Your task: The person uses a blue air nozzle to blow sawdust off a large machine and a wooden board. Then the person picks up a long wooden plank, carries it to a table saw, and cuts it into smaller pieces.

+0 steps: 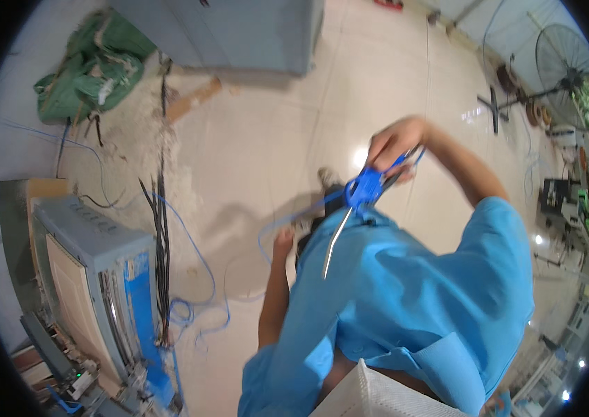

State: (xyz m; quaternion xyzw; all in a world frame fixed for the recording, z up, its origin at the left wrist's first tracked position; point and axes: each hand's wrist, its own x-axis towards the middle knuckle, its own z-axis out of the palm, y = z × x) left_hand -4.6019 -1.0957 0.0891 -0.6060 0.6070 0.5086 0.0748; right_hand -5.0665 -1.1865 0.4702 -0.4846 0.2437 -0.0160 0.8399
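Note:
My right hand is closed around a blue air blow gun, held out in front of my body. Its thin, bent metal nozzle points back toward my blue shirt. A blue air hose runs from around the gun toward the left, passing close to my left hand. Lower at my left side hangs my left hand, small and seen edge-on, so its fingers cannot be made out. Whether it touches the hose is unclear.
A grey metal cabinet stands ahead, with a green sack to its left. Grey machinery fills the left side, beside black cables and coiled blue hose on the tiled floor. A pedestal fan stands far right.

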